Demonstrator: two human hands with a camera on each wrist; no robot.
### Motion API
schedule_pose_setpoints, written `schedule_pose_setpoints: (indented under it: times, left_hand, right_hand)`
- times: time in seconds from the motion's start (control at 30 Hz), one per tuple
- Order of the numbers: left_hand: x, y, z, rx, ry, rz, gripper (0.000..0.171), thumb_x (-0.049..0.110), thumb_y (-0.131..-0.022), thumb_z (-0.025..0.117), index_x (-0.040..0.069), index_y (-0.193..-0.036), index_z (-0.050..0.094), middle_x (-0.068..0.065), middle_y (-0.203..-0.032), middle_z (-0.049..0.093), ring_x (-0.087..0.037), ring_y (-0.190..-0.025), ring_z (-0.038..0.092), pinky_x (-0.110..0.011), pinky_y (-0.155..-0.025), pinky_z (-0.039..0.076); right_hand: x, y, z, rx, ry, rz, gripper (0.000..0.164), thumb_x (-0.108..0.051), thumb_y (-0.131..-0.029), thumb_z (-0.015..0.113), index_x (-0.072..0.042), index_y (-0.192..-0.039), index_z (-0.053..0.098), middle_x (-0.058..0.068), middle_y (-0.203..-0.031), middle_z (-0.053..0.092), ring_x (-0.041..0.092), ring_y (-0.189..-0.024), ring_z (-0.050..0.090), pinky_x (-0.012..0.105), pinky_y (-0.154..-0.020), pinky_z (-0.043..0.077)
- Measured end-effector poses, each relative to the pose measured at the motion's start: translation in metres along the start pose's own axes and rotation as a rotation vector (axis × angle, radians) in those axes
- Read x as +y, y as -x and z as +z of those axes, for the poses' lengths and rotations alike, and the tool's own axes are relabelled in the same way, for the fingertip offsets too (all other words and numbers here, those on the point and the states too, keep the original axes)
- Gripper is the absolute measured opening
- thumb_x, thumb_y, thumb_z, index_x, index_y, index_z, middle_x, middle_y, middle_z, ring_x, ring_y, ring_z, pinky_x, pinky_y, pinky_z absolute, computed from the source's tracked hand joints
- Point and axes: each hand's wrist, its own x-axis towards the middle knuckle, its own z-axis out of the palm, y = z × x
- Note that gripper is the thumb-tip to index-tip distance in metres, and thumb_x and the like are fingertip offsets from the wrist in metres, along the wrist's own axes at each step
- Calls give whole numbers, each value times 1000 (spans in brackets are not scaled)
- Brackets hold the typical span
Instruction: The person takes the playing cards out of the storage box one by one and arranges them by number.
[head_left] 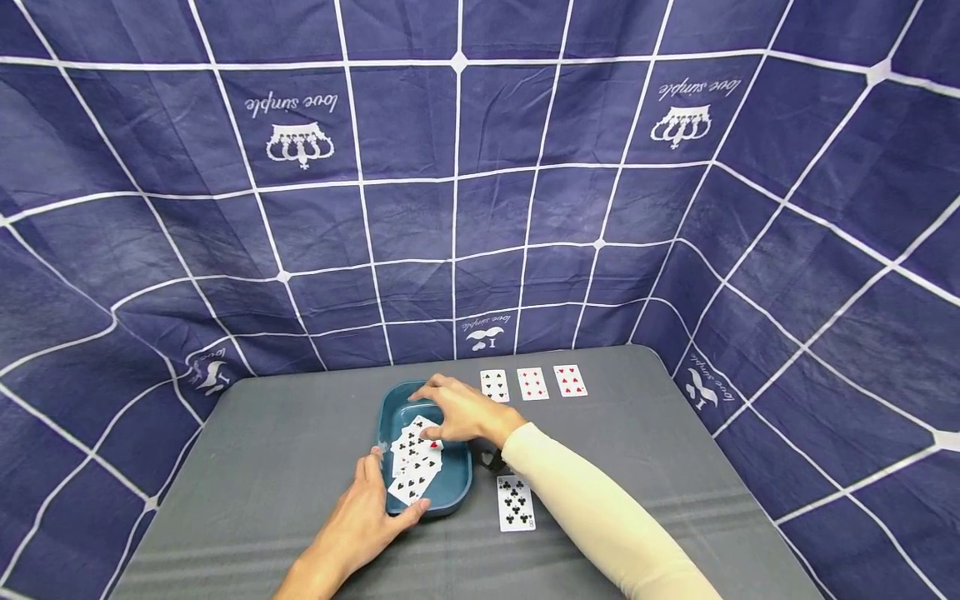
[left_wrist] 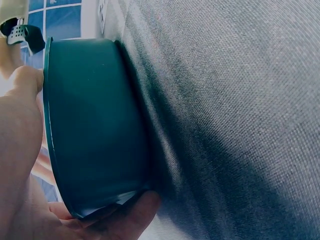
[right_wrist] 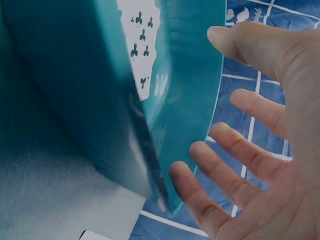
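The work surface was a grey cloth-covered table (head_left: 300, 500), hemmed in on three sides by a dark blue drape with a white grid (head_left: 450, 208). From my remote station I noted a teal tray (head_left: 390, 408) standing near the middle of the table, with a loose heap of playing cards (head_left: 415, 467) lying face up inside it. The left hand (head_left: 360, 525) gripped the tray's near corner, thumb over the rim and fingers curled beneath the wall, as the left wrist view confirmed. The right hand (head_left: 461, 412) hovered over the cards with its fingers spread and relaxed, holding nothing that I could see; the right wrist view showed the fingers clear of the tray's rim. I judged the tray to be stiff, light moulded plastic, smooth and somewhat slippery, best held by its rim or corner as the left hand had it. The cards I judged thin, flexible and slick, apt to slide over one another, best pinched by an edge or lifted one at a time from the top. The tray's long axis ran from the person outward toward the far drape; the cards lay fanned untidily, roughly along that same line. Three cards (head_left: 532, 382) lay in a row beyond the tray, and a single card (head_left: 515, 503) lay just beside its right wall.
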Motion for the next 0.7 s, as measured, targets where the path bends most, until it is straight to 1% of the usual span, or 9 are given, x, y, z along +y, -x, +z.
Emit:
schedule_pose_setpoints:
  times: [0.1,0.23,0.43,0.57,0.7]
  left_hand:
    - [0,0,0,2,1,2,126,68,-92,93,-15,-167,36,-36,-160,53,-45,-122,76,-62,-108,62]
    - [0,0,0,0,0,6,124,67,-92,93,-14,-167,37,-36,-160,53,-45,-122,76,-62,-107,62]
    - [0,0,-1,-4,-2,6,124,67,-94,91,-16,-167,35,-38,-161,52,-46,-125,75,-62,-108,62]
    - [0,0,-1,-1,-5,9,124,67,-94,92,-16,-166,36,-38,-160,52,-46,-124,75,-62,-108,62]
    - [0,0,1,13,1,18,122,67,-93,92,-15,-165,38,-38,-159,53,-46,-122,76,-62,-107,63]
  right_hand:
    - [-4,-3,3,-19,19,2,66,-38,-101,93,-27,-162,70,2,-157,68,22,-146,69,42,-121,59]
    - [-9,-7,7,-45,48,4,66,-41,-99,94,-30,-161,71,0,-158,68,22,-147,68,41,-121,59]
    - [-17,-11,13,-80,68,6,68,-43,-97,96,-25,-158,73,3,-160,68,22,-142,70,37,-117,60]
    - [-21,-15,17,-120,88,54,71,-47,-95,98,-27,-159,72,2,-162,66,24,-145,68,37,-118,60]
    - [-26,-19,21,-148,118,102,76,-50,-93,100,-28,-160,71,3,-159,66,27,-144,69,39,-117,61]
